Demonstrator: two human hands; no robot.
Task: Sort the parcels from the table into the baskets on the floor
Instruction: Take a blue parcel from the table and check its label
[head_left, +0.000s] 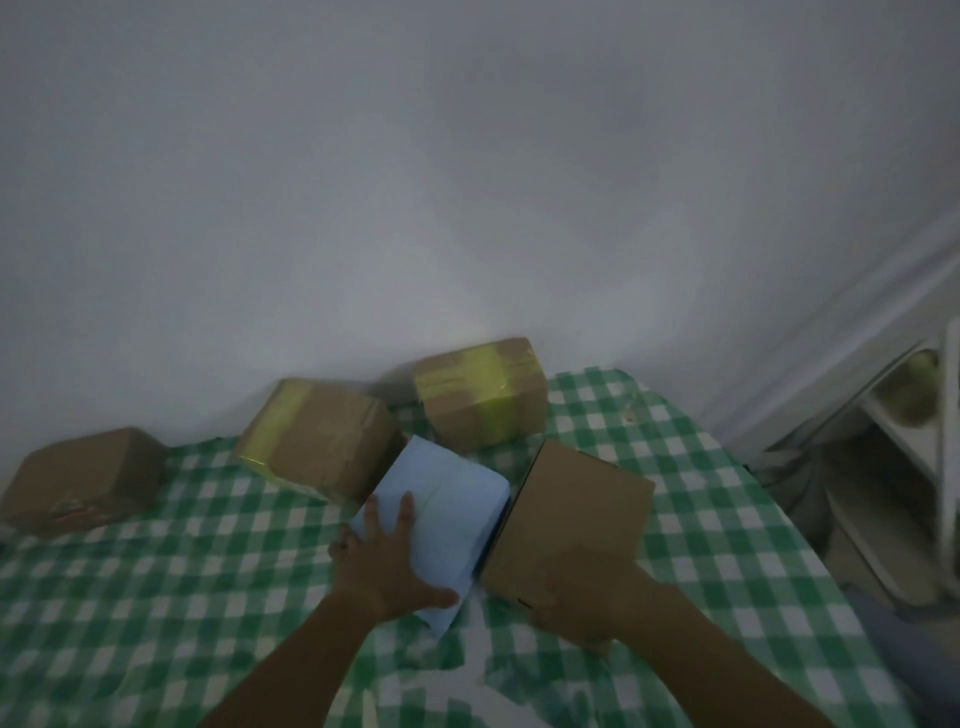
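While the left hand (382, 564) lies flat with straight, spread fingers on the pale blue parcel (439, 525), its grip released, the right hand (582, 613) holds the near lower corner of a plain brown box (571, 519), tilted up on edge and touching the blue parcel's right side. Both sit mid-worktop on the green checked cloth (156, 597). Behind them, against the wall, stand two boxes with yellow tape (311, 436) (480, 395), and a further brown box (83, 480) lies at far left.

A green-checked table (156, 597) carries four brown cardboard parcels (317, 441) and one pale blue parcel (447, 514).
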